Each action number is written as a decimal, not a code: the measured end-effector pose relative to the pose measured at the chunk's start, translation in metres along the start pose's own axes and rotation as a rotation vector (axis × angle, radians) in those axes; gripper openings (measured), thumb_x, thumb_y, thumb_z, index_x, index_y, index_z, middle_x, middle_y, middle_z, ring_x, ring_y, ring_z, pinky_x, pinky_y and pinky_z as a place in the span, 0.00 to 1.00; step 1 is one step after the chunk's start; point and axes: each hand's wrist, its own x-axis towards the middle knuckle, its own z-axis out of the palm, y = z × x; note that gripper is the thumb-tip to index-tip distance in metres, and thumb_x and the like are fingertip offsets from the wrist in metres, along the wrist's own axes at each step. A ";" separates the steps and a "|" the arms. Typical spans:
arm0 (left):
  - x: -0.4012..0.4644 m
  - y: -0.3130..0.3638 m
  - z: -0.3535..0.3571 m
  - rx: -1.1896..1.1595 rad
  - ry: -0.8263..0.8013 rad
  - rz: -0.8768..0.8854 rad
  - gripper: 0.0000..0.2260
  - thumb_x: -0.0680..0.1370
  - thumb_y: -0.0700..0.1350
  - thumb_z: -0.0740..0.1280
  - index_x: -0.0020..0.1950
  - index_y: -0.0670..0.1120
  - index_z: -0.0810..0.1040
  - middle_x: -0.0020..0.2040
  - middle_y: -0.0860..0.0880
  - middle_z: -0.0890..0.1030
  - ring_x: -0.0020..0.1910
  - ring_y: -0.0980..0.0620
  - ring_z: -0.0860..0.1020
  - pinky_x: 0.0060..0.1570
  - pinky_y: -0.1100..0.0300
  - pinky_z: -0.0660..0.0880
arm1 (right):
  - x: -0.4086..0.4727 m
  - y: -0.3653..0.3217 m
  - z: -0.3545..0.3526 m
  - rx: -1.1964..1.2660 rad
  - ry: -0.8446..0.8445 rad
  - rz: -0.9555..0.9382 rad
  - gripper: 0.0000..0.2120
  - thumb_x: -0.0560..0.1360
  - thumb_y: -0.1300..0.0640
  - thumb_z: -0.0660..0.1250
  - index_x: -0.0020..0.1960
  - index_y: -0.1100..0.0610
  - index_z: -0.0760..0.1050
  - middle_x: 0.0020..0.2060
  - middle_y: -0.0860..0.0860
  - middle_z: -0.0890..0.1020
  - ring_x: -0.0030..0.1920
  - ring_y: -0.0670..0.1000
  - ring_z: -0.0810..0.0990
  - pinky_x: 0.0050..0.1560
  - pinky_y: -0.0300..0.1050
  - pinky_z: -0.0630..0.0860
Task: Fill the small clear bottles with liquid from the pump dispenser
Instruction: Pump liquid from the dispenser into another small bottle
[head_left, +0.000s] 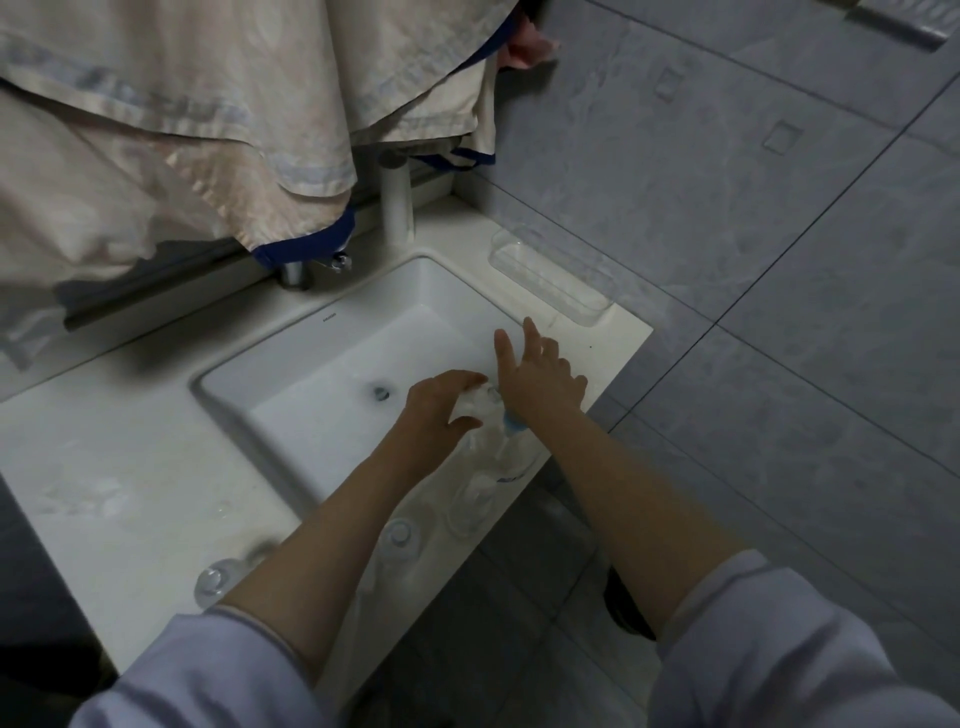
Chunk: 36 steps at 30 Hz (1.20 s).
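I see the left hand (441, 402) gripping a small clear bottle (480, 402) while the right hand (540, 376), fingers straight, presses the pump dispenser (511, 447).

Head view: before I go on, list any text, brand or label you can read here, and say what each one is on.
Nothing here can be read for certain.
Small dark brand mark on the back wall of the sink: too small to read.
Blue lettering on the clear pump dispenser below the right hand: blurred, unreadable.
Small clear bottles on the counter edge: no label visible.
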 end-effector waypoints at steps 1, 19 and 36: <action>-0.002 0.000 -0.001 -0.034 0.018 0.008 0.21 0.74 0.42 0.69 0.67 0.46 0.70 0.65 0.45 0.74 0.65 0.49 0.71 0.64 0.62 0.64 | 0.000 0.000 -0.002 0.007 0.011 -0.011 0.35 0.75 0.31 0.35 0.77 0.46 0.43 0.76 0.53 0.56 0.73 0.59 0.60 0.70 0.64 0.52; -0.003 0.001 -0.004 -0.045 0.024 -0.001 0.21 0.73 0.43 0.70 0.66 0.48 0.71 0.64 0.47 0.74 0.64 0.49 0.72 0.61 0.64 0.63 | 0.000 -0.002 -0.007 -0.009 0.021 -0.010 0.34 0.76 0.32 0.36 0.77 0.47 0.43 0.76 0.53 0.56 0.73 0.59 0.61 0.70 0.64 0.53; -0.003 0.001 -0.001 -0.043 0.038 0.010 0.21 0.73 0.43 0.70 0.66 0.48 0.71 0.64 0.47 0.74 0.64 0.49 0.71 0.61 0.66 0.62 | -0.004 0.000 -0.001 0.016 0.027 0.017 0.35 0.75 0.32 0.35 0.77 0.46 0.43 0.76 0.53 0.57 0.72 0.59 0.61 0.70 0.65 0.52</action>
